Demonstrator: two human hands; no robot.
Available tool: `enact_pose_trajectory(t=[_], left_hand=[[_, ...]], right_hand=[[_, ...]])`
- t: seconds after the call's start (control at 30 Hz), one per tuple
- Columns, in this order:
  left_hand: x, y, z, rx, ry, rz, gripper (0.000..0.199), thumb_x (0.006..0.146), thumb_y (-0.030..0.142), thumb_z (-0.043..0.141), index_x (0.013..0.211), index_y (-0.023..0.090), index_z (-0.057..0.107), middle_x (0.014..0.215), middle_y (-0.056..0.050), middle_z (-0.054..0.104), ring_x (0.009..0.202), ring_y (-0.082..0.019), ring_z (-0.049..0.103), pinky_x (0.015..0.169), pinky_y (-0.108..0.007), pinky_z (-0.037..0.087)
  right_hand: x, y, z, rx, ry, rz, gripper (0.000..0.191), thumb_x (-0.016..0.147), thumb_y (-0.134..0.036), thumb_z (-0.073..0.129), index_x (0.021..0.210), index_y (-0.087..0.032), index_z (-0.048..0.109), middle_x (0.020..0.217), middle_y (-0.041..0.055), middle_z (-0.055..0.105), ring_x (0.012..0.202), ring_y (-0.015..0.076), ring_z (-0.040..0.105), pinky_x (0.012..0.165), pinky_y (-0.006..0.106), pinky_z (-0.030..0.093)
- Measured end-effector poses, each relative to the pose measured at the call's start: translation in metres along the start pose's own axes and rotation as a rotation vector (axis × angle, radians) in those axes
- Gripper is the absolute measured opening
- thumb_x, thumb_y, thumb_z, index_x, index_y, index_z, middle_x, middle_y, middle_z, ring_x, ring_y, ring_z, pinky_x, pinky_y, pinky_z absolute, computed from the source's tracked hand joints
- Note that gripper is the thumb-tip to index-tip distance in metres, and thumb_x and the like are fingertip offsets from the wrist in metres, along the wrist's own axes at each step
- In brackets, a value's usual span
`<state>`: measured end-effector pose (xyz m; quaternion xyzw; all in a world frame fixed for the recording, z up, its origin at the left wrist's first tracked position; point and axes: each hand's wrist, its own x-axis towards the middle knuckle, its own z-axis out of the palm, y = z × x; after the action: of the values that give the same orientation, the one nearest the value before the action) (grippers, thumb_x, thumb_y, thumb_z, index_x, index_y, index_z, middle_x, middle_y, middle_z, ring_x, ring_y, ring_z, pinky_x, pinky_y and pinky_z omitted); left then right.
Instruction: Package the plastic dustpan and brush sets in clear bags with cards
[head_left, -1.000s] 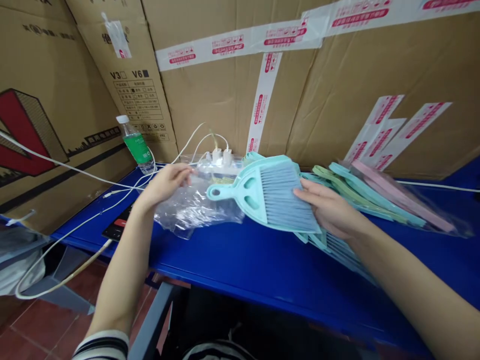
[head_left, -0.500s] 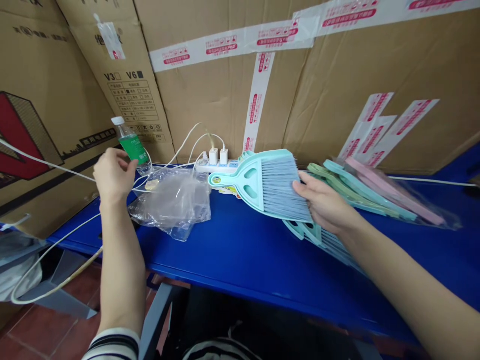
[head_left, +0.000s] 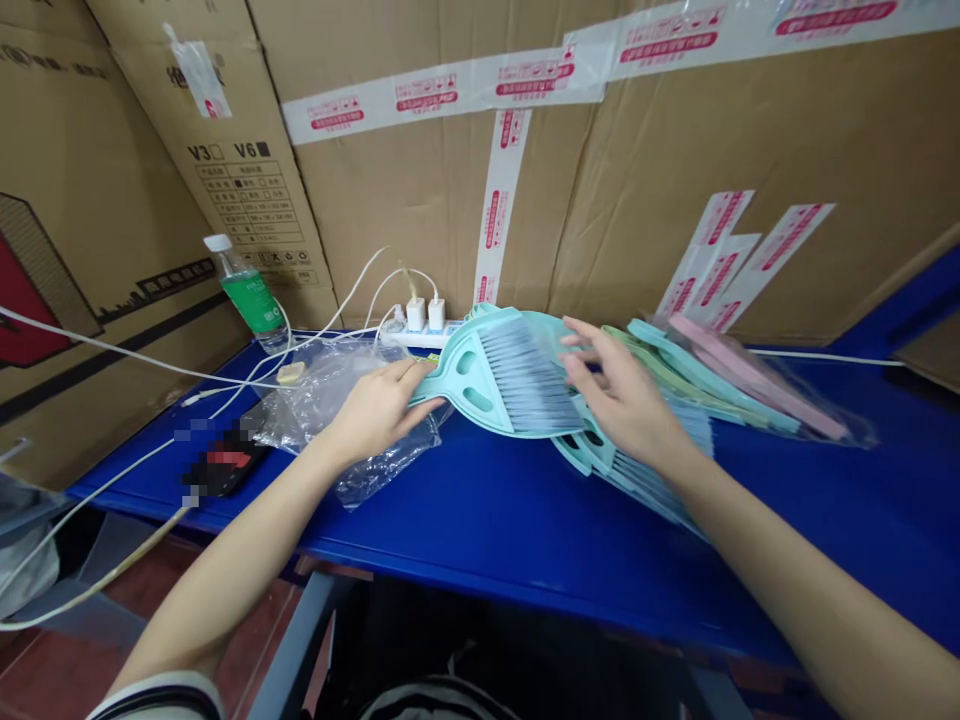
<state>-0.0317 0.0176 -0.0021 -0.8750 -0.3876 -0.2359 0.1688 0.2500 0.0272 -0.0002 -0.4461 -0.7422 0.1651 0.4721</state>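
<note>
A light-blue hand brush point(head_left: 529, 375) with grey-blue bristles lies over a matching dustpan point(head_left: 491, 425), whose rim shows around it. My left hand point(head_left: 381, 410) is closed round their handle end. My right hand point(head_left: 626, 395) is beside the bristle end, its fingers apart and nothing seen in them. Below that hand, more light-blue brushes point(head_left: 637, 475) lie on the blue table point(head_left: 487, 520). Clear plastic bags point(head_left: 390, 475) are partly under my left hand. To the right, green, blue and pink pieces point(head_left: 757, 385) rest in clear plastic.
A green-labelled bottle point(head_left: 251, 298) stands at the back left. White cables run from a power strip point(head_left: 420, 337) across the left side, near a dark, pixelated object point(head_left: 225, 460). Large cardboard boxes point(head_left: 420, 190) line the back.
My left hand has moved right from near the bottle and taken hold of the handle end. My right hand has let go of the bristle end and opened. The view has shifted slightly.
</note>
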Motion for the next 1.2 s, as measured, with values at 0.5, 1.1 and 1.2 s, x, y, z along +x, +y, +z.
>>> enact_pose_trajectory(t=[0.5,1.1,1.2], left_hand=[[0.004,0.020,-0.006,-0.006,0.008,-0.019,0.037,0.100,0.042,0.041,0.119,0.015,0.060,0.092,-0.008,0.069,0.074,-0.019,0.069,0.064,-0.030,0.055],[0.006,-0.028,-0.034,0.107,0.086,-0.440,0.038,0.093,0.044,0.051,0.117,0.017,0.064,0.098,-0.010,0.065,0.083,-0.025,0.066,0.073,-0.036,0.054],[0.023,-0.030,-0.032,0.077,0.022,-0.412,0.038,0.093,0.043,0.051,0.117,0.018,0.064,0.098,-0.009,0.065,0.085,-0.025,0.066,0.076,-0.037,0.055]], right_hand=[[-0.030,-0.035,0.028,-0.469,-0.151,-0.425,0.013,0.087,-0.028,0.064,0.079,-0.018,0.062,0.080,0.0049,0.050,0.078,0.0214,0.047,0.067,0.032,0.043],[-0.025,-0.035,-0.044,-0.959,-0.086,-0.040,0.050,0.097,-0.033,0.024,0.069,-0.018,0.063,0.080,0.0151,0.054,0.073,0.0285,0.058,0.047,0.032,0.034],[-0.026,-0.032,-0.043,-0.982,-0.282,-0.021,0.044,0.096,-0.029,0.029,0.072,-0.017,0.065,0.081,0.0156,0.058,0.070,0.0278,0.060,0.049,0.033,0.040]])
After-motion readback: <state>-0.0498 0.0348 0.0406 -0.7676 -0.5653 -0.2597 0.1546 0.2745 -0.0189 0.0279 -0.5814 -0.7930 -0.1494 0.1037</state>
